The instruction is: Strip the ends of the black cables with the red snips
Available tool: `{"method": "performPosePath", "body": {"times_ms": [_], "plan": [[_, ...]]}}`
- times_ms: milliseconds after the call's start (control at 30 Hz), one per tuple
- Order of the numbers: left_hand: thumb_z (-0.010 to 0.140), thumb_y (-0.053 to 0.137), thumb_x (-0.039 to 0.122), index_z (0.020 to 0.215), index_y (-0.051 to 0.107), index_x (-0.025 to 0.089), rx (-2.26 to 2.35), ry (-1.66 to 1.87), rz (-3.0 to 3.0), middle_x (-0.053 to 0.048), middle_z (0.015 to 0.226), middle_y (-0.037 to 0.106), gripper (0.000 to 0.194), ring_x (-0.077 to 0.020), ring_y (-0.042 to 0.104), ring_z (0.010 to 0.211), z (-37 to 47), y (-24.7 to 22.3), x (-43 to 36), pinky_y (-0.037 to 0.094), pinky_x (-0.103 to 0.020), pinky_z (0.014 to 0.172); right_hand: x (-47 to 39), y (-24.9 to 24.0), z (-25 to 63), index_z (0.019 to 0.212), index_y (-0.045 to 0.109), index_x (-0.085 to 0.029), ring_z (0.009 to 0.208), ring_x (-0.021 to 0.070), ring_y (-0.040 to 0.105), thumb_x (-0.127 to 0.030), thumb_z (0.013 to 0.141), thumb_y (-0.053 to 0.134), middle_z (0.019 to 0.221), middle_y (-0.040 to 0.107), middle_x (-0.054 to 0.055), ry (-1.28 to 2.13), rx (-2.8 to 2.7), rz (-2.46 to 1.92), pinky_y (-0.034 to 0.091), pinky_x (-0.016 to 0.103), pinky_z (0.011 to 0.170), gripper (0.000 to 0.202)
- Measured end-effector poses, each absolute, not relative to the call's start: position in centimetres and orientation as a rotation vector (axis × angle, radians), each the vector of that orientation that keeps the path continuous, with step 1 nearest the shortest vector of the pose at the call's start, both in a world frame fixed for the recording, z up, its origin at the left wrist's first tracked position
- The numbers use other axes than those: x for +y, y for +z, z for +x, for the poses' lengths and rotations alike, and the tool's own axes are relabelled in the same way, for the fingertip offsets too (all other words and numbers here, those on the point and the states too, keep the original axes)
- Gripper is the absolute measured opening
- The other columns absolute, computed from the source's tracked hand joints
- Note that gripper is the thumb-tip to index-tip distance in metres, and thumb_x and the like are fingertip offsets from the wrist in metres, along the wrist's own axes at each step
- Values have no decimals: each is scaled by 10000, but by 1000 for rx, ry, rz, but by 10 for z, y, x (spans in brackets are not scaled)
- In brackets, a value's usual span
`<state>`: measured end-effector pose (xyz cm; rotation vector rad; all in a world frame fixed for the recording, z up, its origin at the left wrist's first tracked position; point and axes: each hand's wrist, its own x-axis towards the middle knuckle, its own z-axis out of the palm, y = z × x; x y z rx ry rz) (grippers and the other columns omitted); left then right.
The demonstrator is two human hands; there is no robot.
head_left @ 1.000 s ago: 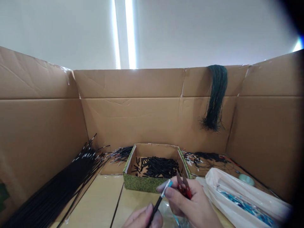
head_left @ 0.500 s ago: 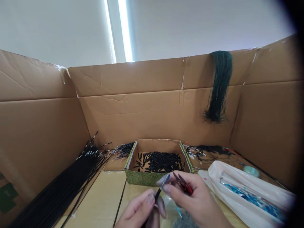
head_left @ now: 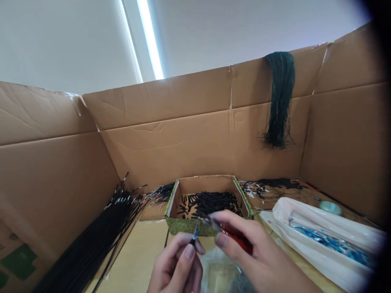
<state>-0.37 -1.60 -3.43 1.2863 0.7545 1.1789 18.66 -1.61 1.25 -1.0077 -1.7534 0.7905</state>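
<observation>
Pinched between the thumb and fingers of my left hand (head_left: 179,266) is a thin black cable (head_left: 192,241), pointing up and away. Its exposed end carries a blue and silvery wrapping (head_left: 196,231). My right hand (head_left: 253,248) grips small red-handled snips (head_left: 236,239), whose dark blades point left, close to the wrapped tip. I cannot tell whether the blades touch it. Just beyond both hands stands a green-sided open box (head_left: 186,226) that holds many short black tube pieces (head_left: 214,203).
Long black cables (head_left: 88,236) lie in a bundle at left. On the right is a white plastic bag (head_left: 282,211) with blue strips (head_left: 330,244), beside a pale green roll (head_left: 330,207). Dark green threads (head_left: 279,101) hang over the cardboard wall (head_left: 183,142). Clear plastic (head_left: 214,268) lies below my hands.
The snips have turned from pointing up to pointing left at the cable's tip. My left hand has shifted slightly left, and the cable stands more upright. The view has tilted.
</observation>
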Motion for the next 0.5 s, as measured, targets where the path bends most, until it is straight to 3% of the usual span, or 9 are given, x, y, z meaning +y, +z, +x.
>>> {"method": "performPosePath", "body": {"times_ms": [200,500], "plan": [[930,621,535,944,675,186,691,1213,1353,61,528,448,353,-46,373,428,-5,-28,-17,287,-148,440,-32,26,187,807,753,-280,670,202,671,-324,909,582,735,742,20,589,-1853,-1012,514,284,612,204],[937,610,533,939,688,177,712,1186,1404,71,500,412,365,-40,310,409,-3,-24,-19,250,-135,409,-35,26,188,800,764,-264,593,167,644,-318,940,570,709,744,7,514,-1921,-1023,486,256,551,245]]}}
